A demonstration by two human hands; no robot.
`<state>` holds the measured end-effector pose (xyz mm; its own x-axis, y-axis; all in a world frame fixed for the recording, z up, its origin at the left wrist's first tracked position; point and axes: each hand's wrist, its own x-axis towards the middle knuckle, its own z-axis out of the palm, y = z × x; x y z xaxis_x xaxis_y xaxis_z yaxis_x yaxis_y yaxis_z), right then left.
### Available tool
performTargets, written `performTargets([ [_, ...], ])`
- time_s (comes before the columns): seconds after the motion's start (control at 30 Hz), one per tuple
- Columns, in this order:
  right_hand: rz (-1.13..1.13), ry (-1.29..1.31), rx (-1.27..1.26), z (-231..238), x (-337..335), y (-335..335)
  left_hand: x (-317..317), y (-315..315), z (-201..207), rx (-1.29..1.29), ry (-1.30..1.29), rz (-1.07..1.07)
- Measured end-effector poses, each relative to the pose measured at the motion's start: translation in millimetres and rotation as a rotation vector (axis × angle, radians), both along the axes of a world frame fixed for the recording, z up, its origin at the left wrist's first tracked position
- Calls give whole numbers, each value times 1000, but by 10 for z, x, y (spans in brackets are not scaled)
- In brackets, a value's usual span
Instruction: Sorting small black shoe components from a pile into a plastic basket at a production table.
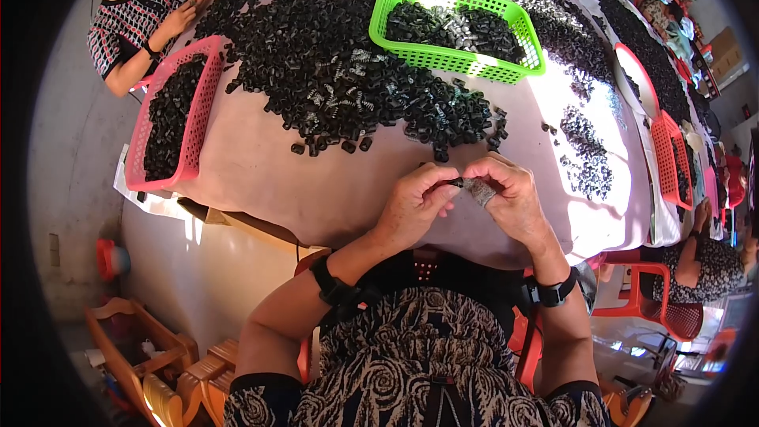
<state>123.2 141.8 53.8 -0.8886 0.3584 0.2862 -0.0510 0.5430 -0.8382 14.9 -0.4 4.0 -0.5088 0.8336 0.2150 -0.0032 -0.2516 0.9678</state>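
Observation:
My left hand point(411, 207) and my right hand point(514, 199) meet over the near edge of the cloth-covered table. Pinched between the fingertips of both is a small black part point(456, 183), mostly hidden by the fingers. A grey wrap point(479, 191) shows around a finger of my right hand. Just beyond my hands spreads a large pile of small black parts point(316, 71), with some shiny coil-like pieces point(340, 99) among them. Behind that pile's near end stands a green plastic basket point(443, 58) holding more black parts.
A pink basket point(207, 122) of black parts sits at the table's left edge, near a seated person point(142, 20). On the right are a red basket point(662, 160), a round tray point(632, 55) and further piles. A red chair point(632, 300) and other people flank the right side.

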Motion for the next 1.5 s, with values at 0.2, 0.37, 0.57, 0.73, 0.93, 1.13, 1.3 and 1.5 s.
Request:
performTargets([
  [0.2,-84,96,133,-28,-16,-154,-14,0,-16,11,-40,23],
  [0.37,-229,133,189,-5,-47,-321,-19,-1,-30,20,-51,33],
  [0.57,-276,174,71,-105,-51,-345,-12,8,4,18,-85,64],
  [0.73,-261,154,6,-109,-70,-342,-5,2,10,-1,-46,61],
  [0.93,-261,145,11,-110,-63,-342,-6,6,14,-6,-68,69],
  [1.13,-295,156,21,-72,-38,-502,2,3,14,7,-44,79],
  [1.3,-285,185,47,-81,-29,-497,1,-5,14,-3,-110,90],
  [1.5,-215,-20,241,90,-152,67,-22,14,-63,43,-194,204],
])
